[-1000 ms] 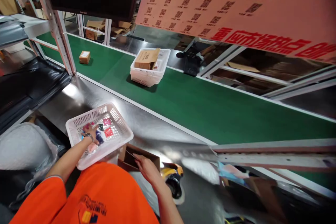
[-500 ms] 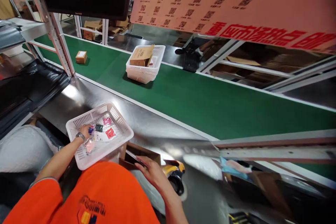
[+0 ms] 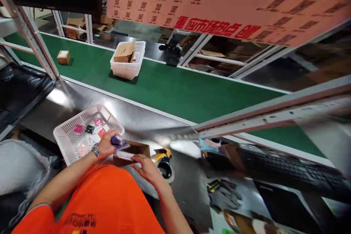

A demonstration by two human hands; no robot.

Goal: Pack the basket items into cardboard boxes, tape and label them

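Observation:
My left hand (image 3: 107, 144), with a metal watch at its wrist, grips a small blue-purple packet (image 3: 118, 142) just past the basket's right edge. Close by, my right hand (image 3: 144, 165) pinches a flat whitish packet (image 3: 125, 155) over an open cardboard box (image 3: 141, 148). The white perforated basket (image 3: 63, 142) rests on the metal table, holding several small bags: pink ones (image 3: 78, 128), a dark green one (image 3: 89, 129) and a clear one with a white label (image 3: 92, 139).
A green conveyor (image 3: 170, 93) runs behind the table, carrying stacked white baskets (image 3: 126, 71) and a small carton (image 3: 63, 57). A yellow-black tape dispenser (image 3: 164, 164) stands right of the box. Gloves (image 3: 226, 193) and a keyboard (image 3: 282, 166) lie at the right.
My left hand has moved right, out of the basket, with the blue-purple packet. My right hand stays by the box with its packet. The view has shifted to the right.

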